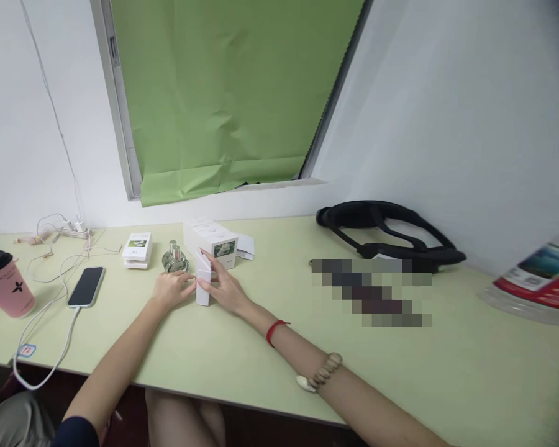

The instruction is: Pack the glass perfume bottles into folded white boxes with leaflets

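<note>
A slim white box (pixel 203 293) stands upright on the table between my two hands. My right hand (pixel 229 290) grips it from the right, thumb low on the near side and forefinger reaching up to its top. From the left, my left hand (pixel 170 289) has its fingertips closed on the box's edge. Just behind the left hand sits a round glass bottle (pixel 174 259) with a silvery cap. Beyond the right hand is a larger white box (pixel 205 234) with a flower picture, partly hidden by the slim box and my fingers.
A small white packet (pixel 138 248) lies left of the bottle. Further left are a phone (pixel 86 287) on a white cable and a pink cup (pixel 10 285). A black strapped frame (pixel 391 230) and a plastic package (pixel 540 279) lie on the right. The table (pixel 261 354) ends in front of me.
</note>
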`<act>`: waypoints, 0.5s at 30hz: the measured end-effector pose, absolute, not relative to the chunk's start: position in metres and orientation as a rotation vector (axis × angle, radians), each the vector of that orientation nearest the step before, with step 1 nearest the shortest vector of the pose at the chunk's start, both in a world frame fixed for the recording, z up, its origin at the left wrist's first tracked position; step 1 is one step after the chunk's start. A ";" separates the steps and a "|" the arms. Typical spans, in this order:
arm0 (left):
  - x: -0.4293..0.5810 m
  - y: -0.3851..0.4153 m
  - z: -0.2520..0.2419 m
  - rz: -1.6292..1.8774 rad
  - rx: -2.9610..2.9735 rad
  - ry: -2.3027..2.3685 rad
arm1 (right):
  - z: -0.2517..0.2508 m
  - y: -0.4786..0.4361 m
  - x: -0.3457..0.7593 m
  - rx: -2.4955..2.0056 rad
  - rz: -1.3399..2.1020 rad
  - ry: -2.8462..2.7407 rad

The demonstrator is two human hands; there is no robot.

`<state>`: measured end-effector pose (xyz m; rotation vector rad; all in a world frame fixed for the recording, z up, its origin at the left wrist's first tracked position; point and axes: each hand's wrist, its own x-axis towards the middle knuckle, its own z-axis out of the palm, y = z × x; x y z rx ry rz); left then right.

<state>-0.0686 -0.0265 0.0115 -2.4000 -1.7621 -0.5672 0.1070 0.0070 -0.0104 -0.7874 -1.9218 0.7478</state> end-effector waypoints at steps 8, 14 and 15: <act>-0.067 -0.027 0.007 -0.611 -2.353 -1.876 | -0.015 0.013 0.106 -0.806 0.794 -1.922; -0.065 -0.028 0.012 -0.730 -2.261 -2.008 | -0.008 0.002 0.104 -0.885 0.628 -2.066; -0.065 -0.029 0.014 -0.751 -2.250 -2.016 | -0.006 0.000 0.104 -0.893 0.600 -2.101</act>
